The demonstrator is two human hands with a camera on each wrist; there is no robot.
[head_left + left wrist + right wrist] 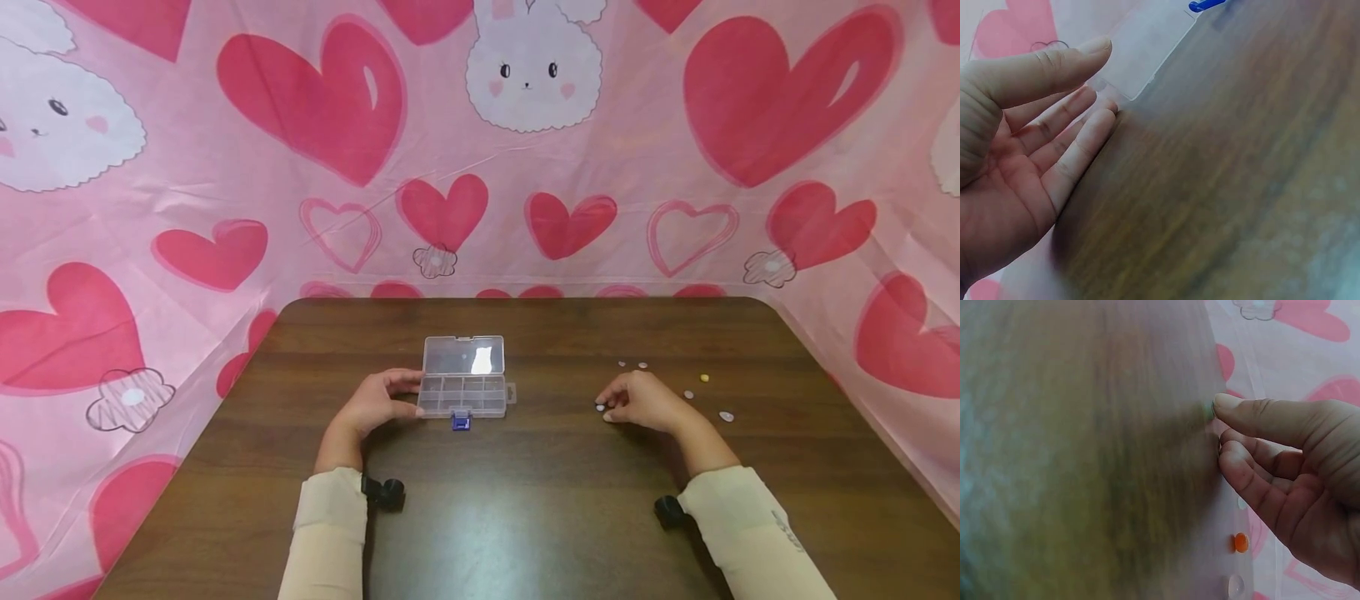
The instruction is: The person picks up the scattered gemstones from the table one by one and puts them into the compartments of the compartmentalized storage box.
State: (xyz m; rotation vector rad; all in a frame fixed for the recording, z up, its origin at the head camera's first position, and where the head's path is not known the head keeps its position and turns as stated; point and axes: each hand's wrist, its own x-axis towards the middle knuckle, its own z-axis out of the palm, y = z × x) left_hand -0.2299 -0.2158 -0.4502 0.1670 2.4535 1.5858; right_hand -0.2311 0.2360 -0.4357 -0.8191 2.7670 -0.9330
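A clear plastic compartment box (462, 395) stands on the table with its lid (453, 357) raised at the back. Beside its left end is my left hand (377, 402), fingers fairly straight and the thumb (1088, 53) apart from them, touching the box's side. To the right, my right hand (642, 402) pinches a small shiny bead (600, 407) low at the tabletop. In the right wrist view the thumb tip meets a greenish bit of that bead (1209, 412); the index finger is mostly hidden there.
Several small beads lie around the right hand: a yellow-orange one (704, 377), a clear one (726, 416), another pale one (688, 394) and a pale one farther back (642, 365). A blue piece (461, 423) sits at the box's front. A pink heart-patterned cloth (525, 167) surrounds the brown table (480, 500).
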